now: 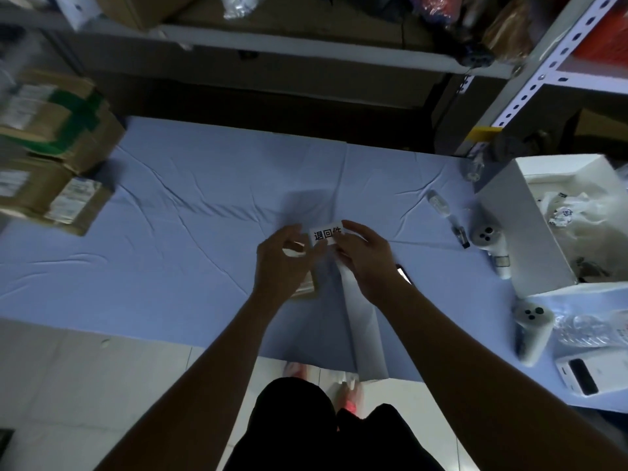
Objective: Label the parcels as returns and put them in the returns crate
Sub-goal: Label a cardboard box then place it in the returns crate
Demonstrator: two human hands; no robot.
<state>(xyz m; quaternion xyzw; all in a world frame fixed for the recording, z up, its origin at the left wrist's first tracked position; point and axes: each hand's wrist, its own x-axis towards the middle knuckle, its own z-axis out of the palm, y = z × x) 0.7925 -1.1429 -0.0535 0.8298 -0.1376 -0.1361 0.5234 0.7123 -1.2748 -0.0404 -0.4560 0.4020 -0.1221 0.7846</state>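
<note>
A white label (325,233) with black printed characters is held above the middle of the blue cloth (190,215). My right hand (365,254) pinches its right end, and a long strip of backing paper (363,331) hangs down from it toward me. My left hand (282,263) has its curled fingertips at the label's left edge. A small cardboard parcel (307,285) lies on the cloth under my left hand, mostly hidden. Stacked cardboard parcels (51,154) with labels and green tape sit at the left edge.
A white open box (530,219) with plastic bags stands at the right. Two white cylinders (531,329), a small bottle (441,203), a pen and a white device (577,375) lie near it. Metal shelving (530,79) rises behind.
</note>
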